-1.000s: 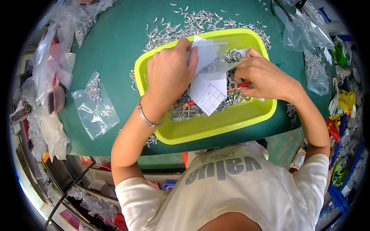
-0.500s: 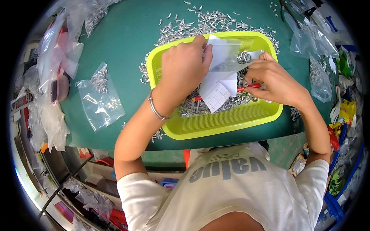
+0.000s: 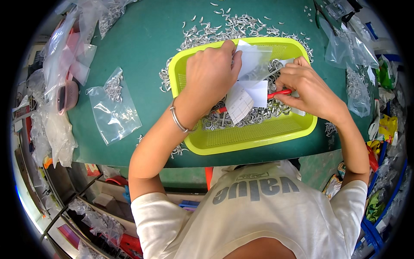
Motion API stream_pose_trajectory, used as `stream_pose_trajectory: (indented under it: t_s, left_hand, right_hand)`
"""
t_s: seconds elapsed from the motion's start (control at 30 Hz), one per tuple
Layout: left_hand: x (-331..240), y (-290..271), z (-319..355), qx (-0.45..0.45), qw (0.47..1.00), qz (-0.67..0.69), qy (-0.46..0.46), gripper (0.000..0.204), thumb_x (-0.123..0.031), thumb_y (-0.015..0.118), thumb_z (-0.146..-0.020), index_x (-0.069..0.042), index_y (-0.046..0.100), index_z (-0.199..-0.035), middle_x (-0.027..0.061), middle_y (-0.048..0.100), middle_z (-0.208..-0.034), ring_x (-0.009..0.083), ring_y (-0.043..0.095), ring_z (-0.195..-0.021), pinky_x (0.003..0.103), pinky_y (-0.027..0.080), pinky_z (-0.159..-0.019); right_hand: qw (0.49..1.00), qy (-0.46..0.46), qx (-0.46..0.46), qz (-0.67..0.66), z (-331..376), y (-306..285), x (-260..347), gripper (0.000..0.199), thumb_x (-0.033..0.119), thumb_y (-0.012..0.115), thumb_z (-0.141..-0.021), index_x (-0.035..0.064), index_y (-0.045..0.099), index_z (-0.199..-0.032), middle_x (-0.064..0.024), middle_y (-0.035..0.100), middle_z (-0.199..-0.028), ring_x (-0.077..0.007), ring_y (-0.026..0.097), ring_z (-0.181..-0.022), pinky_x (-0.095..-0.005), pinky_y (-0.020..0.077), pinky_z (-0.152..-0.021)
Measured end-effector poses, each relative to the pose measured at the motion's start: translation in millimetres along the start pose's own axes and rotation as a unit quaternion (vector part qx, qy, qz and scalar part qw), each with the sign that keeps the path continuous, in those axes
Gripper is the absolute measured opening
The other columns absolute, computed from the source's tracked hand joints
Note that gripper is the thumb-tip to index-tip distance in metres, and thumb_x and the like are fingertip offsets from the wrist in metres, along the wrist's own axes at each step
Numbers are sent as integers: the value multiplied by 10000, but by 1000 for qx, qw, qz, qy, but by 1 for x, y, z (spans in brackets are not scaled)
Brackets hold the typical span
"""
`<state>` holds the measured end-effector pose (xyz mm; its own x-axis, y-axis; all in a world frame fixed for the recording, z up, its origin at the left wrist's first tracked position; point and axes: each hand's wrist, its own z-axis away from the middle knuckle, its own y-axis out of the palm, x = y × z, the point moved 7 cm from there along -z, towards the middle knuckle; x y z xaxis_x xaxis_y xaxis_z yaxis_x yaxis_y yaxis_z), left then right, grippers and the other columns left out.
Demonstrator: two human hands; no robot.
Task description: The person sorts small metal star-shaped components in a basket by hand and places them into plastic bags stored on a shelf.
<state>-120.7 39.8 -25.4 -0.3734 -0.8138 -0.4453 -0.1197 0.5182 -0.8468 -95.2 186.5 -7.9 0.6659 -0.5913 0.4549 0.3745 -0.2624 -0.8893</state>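
Note:
My left hand [image 3: 212, 71], with a metal bangle on the wrist, is closed over the left side of a yellow-green plastic basket [image 3: 254, 148]. Thumb and forefinger pinch a clear plastic bag [image 3: 258, 62] with white paper behind it. My right hand [image 3: 305, 86] is curled at the basket's right side, its fingertips at the bag's other end. Against its thumb lies a red stick-like thing [image 3: 280, 93], whose kind I cannot make out. A slip printed with a grid [image 3: 239, 107] hangs below the bag. Curved silvery metal pieces [image 3: 258, 115] fill much of the basket floor.
More metal pieces [image 3: 241, 26] lie spread on the green table [image 3: 146, 47] behind the basket. A clear bag of pieces [image 3: 114, 108] lies at left, another bag [image 3: 358, 90] at right. Dark-handled pliers [image 3: 325, 17] lie far right. Plastic bags [image 3: 56, 125] hang at the left edge.
The view has shifted slightly. My left hand has moved a little to the right with the bag, and the gridded slip has tilted and curled. My right hand has hardly moved.

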Motion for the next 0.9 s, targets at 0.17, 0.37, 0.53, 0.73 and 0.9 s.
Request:
stream_pose_trajectory:
  t_s: [0.17,0.37,0.53,0.73,0.9]
  left_hand:
    - [0,0,0,-9,1000,1,7,168,-209,585,-820,-53,581,-758,123,533,-491,300,531,-442,399,406,-426]
    - [2,0,1,-23,1000,-2,10,143,-202,609,-813,-64,604,-776,101,507,-454,274,493,-407,367,369,-409]
    - [1,-1,1,-23,1000,6,10,144,-198,615,-811,-58,614,-773,112,528,-481,279,505,-422,364,381,-418]
    - [-2,-2,-1,-3,990,143,10,124,-144,625,-811,-21,628,-795,129,574,-569,242,536,-458,304,403,-446]
    - [1,-1,-1,6,978,205,25,128,-144,620,-816,-19,621,-789,126,566,-564,238,514,-444,303,394,-448]
  right_hand:
    - [999,-2,8,39,5,7,0,155,121,695,-677,22,581,-715,-86,531,-700,-249,518,-732,-329,354,-733]
    - [998,36,1,50,18,1,-6,108,56,665,-681,20,597,-756,-90,533,-712,-252,530,-771,-334,357,-754]
    - [997,73,8,31,31,-9,-3,123,22,638,-711,19,595,-827,-103,522,-766,-277,520,-795,-355,373,-762]
    - [986,136,-93,-18,48,-19,-16,151,-4,620,-732,21,585,-877,-113,501,-813,-298,503,-806,-376,384,-741]
    - [992,95,-86,-2,50,-18,-4,125,13,619,-704,26,628,-828,-84,497,-746,-254,511,-782,-342,374,-710]
